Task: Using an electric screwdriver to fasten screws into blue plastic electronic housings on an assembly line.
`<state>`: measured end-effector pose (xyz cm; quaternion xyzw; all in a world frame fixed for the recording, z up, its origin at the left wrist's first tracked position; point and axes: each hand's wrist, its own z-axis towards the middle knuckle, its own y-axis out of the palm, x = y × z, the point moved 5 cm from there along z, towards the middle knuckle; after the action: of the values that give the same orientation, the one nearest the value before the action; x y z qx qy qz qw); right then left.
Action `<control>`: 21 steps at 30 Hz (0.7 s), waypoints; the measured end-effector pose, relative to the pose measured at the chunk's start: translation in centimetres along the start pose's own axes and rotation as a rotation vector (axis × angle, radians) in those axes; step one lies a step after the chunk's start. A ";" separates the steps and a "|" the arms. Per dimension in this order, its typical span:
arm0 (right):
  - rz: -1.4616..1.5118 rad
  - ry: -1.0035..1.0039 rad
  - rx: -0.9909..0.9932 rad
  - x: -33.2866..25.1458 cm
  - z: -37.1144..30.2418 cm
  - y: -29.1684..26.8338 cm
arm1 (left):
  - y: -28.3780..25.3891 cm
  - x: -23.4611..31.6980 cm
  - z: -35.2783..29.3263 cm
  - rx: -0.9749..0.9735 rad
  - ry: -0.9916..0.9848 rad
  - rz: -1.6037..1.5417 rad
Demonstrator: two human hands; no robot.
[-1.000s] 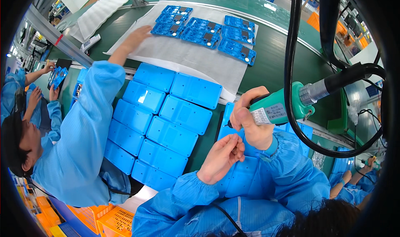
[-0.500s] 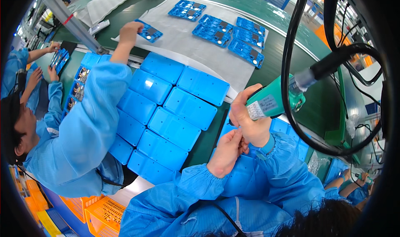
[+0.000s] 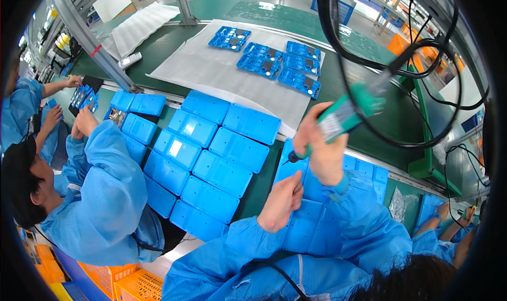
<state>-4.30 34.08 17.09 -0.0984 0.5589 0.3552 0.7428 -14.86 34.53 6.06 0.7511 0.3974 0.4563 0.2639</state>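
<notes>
My right hand (image 3: 320, 152) grips a green electric screwdriver (image 3: 346, 115) hung from black cables, its tip pointing down-left at a blue plastic panel (image 3: 301, 224) in front of me. My left hand (image 3: 282, 200) rests on that panel just below the tip, fingers curled loosely with nothing in them. Left of the panel lie several blue plastic covers (image 3: 211, 153) side by side in rows.
A co-worker in a blue coat (image 3: 108, 195) sits at my left, a hand (image 3: 84, 122) raised near more blue parts. Further blue parts (image 3: 269, 58) lie on a white foam sheet (image 3: 222, 76) on the green conveyor. Orange crates (image 3: 132, 285) stand below. Another person's hands (image 3: 441, 214) are at right.
The co-worker's arm has pulled back from the foam sheet to the near rows. My right hand has tilted the screwdriver tip down onto the panel; my left hand moved up beside it.
</notes>
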 end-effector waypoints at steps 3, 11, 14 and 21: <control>0.238 0.049 0.026 -3.7 -1.0 -0.7 | 0.4 -1.5 -3.3 -0.037 -0.035 -0.047; 0.170 -0.035 -0.165 -6.7 -5.2 -0.6 | 0.1 -2.6 -4.8 0.048 -0.016 -0.273; 0.180 -0.021 -0.152 -6.3 -5.5 -0.8 | -0.1 -2.6 -4.9 0.032 -0.005 -0.295; 0.163 -0.018 -0.140 -6.2 -5.8 -0.8 | -0.1 -2.9 -5.1 0.021 0.019 -0.257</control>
<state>-8.94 27.75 20.42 -0.1011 0.5323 0.4535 0.7077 -20.22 32.36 6.87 0.6925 0.4976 0.4216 0.3085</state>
